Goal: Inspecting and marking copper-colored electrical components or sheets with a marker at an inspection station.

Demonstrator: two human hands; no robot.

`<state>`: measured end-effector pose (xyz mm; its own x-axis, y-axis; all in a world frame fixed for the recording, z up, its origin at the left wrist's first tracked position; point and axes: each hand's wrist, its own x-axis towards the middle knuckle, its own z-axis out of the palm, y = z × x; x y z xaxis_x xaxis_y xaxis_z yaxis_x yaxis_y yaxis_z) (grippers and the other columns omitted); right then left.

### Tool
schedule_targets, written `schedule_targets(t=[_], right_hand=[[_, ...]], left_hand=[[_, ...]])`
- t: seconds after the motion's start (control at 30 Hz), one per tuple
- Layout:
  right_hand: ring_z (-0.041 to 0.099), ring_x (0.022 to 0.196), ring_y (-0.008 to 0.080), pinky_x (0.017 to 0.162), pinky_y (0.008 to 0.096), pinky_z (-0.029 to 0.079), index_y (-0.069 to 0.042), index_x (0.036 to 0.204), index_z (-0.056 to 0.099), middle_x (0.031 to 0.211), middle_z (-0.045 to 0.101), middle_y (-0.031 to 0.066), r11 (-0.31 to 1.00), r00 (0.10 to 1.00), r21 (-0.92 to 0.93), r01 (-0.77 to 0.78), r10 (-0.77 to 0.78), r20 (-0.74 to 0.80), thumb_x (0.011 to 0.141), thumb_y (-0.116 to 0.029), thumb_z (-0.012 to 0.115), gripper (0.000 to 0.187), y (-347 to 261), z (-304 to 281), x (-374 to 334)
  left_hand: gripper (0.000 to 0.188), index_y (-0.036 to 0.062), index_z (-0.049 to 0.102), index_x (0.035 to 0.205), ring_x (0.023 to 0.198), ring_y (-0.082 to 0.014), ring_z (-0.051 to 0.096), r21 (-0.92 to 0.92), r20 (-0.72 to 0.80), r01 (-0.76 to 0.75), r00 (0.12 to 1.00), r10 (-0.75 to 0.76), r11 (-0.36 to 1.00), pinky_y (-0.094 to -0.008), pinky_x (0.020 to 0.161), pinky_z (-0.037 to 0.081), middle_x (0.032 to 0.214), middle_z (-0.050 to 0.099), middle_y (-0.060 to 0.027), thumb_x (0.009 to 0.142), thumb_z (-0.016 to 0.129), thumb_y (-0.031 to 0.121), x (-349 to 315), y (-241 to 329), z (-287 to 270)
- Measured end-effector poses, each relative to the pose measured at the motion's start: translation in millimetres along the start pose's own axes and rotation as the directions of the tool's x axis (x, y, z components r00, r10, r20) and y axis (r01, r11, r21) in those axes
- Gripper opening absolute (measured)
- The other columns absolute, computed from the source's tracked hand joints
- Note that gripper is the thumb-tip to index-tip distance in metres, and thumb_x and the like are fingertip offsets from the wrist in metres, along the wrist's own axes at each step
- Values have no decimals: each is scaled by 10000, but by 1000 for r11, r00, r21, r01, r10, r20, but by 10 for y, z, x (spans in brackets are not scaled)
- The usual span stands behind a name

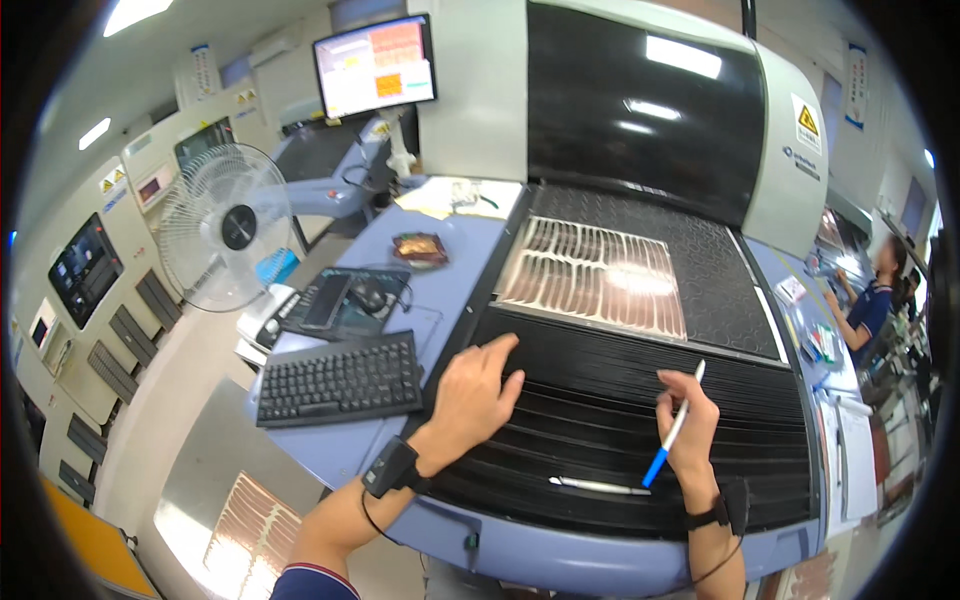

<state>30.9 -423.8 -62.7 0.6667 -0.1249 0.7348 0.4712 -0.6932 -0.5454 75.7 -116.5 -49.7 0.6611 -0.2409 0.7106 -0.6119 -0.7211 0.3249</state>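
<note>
My right hand (688, 420) holds a white pen (681, 418) with a blue end, slanted across the fingers, its blue end pointing down toward me. Over the left edge of the black ribbed bellows cover (590, 385) is my left hand (472, 395), thumb and fingers apart, with nothing in it. Beyond both hands a copper-striped panel (600, 278) lies flat on the dark textured machine bed (712, 290). A second slim white pen (598, 486) rests on the bellows, left of my right hand. Dark bands with cables sit on both wrists.
Left of the bellows stand a black keyboard (340, 380), a mouse (368, 295) and a brown packet (420, 249). A fan (238, 228) and a lit monitor (375, 68) are farther back. The machine's dark hood (640, 120) rises behind the bed. Another person (868, 310) works at far right.
</note>
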Motion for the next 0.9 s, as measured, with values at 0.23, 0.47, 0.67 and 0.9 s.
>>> schedule_targets(t=[0.23,0.47,0.67,0.9], right_hand=[[711,756,348,699,390,556,-13,1108,663,819,692,183,998,970,-65,-14,29,242,860,-62,716,259,-79,-8,-6],[667,985,430,844,467,559,-26,1153,634,1125,658,255,995,832,-98,-8,61,551,875,-200,766,354,-152,4,-37],[701,901,335,754,392,557,-35,1098,686,987,719,178,983,997,-170,75,-75,10,926,-140,716,204,124,-71,206],[573,883,95,814,244,460,61,1170,674,972,671,33,753,911,587,-298,408,-61,1027,-223,615,323,-448,-142,96]], left_hand=[[684,-35,422,1448,1230,-418,569,321,189,62,974,-128,945,-514,1050,440,1396,534,-287,930,682,329,-166,-50,38],[489,-3,581,1317,972,-349,657,-185,59,413,911,-409,892,-424,873,512,1069,690,-179,905,697,233,-52,-172,54],[486,-50,543,1339,1120,-305,648,-463,-180,127,956,-234,877,-389,984,491,1226,649,-200,933,675,183,-38,49,-122],[674,-16,512,1415,1379,-383,481,-184,162,-425,876,454,886,-464,1111,424,1452,524,-207,855,774,253,-43,533,-78]])
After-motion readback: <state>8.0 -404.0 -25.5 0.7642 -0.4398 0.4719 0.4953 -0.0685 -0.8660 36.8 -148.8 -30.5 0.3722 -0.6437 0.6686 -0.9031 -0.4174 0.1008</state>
